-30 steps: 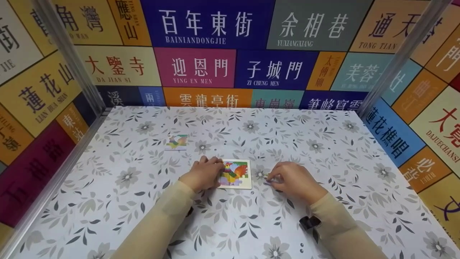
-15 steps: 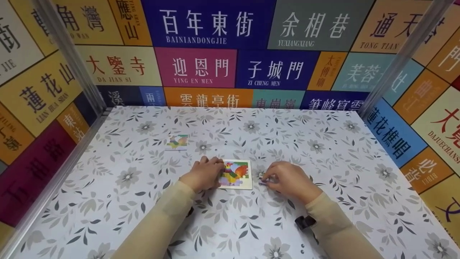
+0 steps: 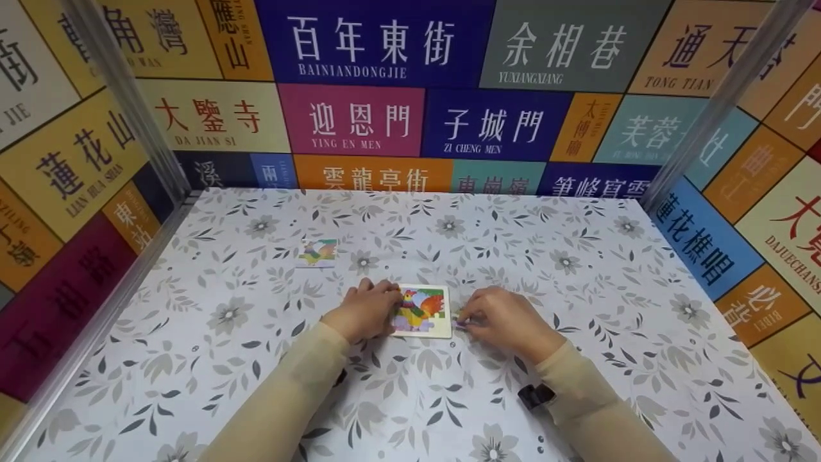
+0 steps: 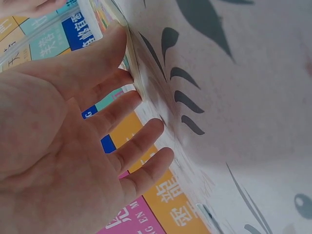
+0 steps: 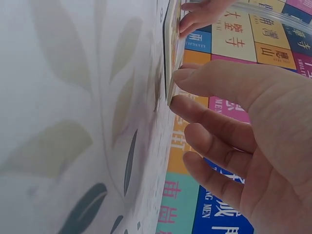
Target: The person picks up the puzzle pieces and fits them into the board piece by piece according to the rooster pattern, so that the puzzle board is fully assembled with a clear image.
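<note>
Floral-clothed table [image 3: 577, 289] enclosed by colourful sign-covered walls [image 3: 359, 119].

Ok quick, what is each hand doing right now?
Left hand: open, fingers resting on the puzzle board edge.
Right hand: pinching a small puzzle piece beside the board.

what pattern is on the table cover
White with grey flowers and dark leaf sprigs, on the table cover; the head view shows it best.

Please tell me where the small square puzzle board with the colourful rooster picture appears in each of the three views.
Head view: the small square puzzle board with the colourful rooster picture lies at the centre, between both hands.
Left wrist view: only its thin pale edge shows, at the upper left, against the fingertips.
Right wrist view: its edge shows at the upper centre.
Shared landmark: the floral tablecloth.
</note>
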Demonstrator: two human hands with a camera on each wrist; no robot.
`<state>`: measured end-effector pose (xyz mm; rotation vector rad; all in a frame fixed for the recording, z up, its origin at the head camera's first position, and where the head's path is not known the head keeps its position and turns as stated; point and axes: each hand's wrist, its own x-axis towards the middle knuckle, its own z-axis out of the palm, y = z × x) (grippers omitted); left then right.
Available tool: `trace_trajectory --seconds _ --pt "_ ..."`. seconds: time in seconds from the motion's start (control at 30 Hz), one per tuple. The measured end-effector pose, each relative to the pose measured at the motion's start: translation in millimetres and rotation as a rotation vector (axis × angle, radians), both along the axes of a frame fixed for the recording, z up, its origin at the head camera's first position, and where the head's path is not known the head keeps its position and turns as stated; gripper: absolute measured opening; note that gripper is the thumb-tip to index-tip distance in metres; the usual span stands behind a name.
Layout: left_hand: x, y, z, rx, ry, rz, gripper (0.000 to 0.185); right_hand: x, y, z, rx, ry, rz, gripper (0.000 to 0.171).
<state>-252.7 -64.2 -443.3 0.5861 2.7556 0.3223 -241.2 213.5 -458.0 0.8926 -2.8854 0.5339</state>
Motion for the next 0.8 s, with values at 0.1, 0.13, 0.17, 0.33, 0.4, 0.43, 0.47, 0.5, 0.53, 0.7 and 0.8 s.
trace_trajectory --seconds 0.1,0.13,0.17,0.33,0.4,0.43,0.47,0.5,0.53,0.7,0.8 --pt "-0.6 0.0 0.0 -0.007 -0.002 -0.001 0.054 -0.2 -3.6 -1.1 0.002 -0.002 0.003 0.018" --pt "-1.0 0.1 -0.2 -0.009 -0.003 -0.002 0.054 -0.3 -4.9 -1.5 0.005 0.003 0.011 0.017" --pt "-1.5 0.1 -0.5 -0.01 -0.005 -0.002 0.054 -0.3 -6.2 -1.6 0.009 0.008 0.017 0.016" --pt "-2.0 -0.1 -0.7 -0.006 -0.012 0.002 0.054 -0.3 -11.6 -1.7 0.019 0.037 0.048 0.013" --pt "-1.9 0.0 -0.2 -0.003 -0.015 0.006 0.054 -0.3 -13.1 -1.2 0.021 0.044 0.057 0.012" --pt "-2.0 0.0 0.0 -0.002 -0.017 0.008 0.054 -0.3 -13.9 -0.9 0.023 0.045 0.061 0.012" --pt "-2.1 0.2 0.1 -0.003 -0.018 0.009 0.054 -0.2 -14.7 -0.7 0.026 0.049 0.067 0.012" --pt "-2.3 0.3 0.1 -0.004 -0.018 0.009 0.053 -0.2 -15.7 -0.6 0.028 0.053 0.072 0.012" --pt "-2.2 0.2 0.0 -0.004 -0.017 0.01 0.053 0.1 -16.5 -0.3 0.029 0.053 0.076 0.013" --pt "-1.8 0.2 -1.3 -0.003 -0.014 0.011 0.053 1.8 -21.8 -0.1 0.04 0.058 0.086 0.014" --pt "-0.6 0.2 -1.4 0.008 -0.016 0.012 0.053 3.0 -25.4 -1.3 0.042 0.053 0.091 0.014"
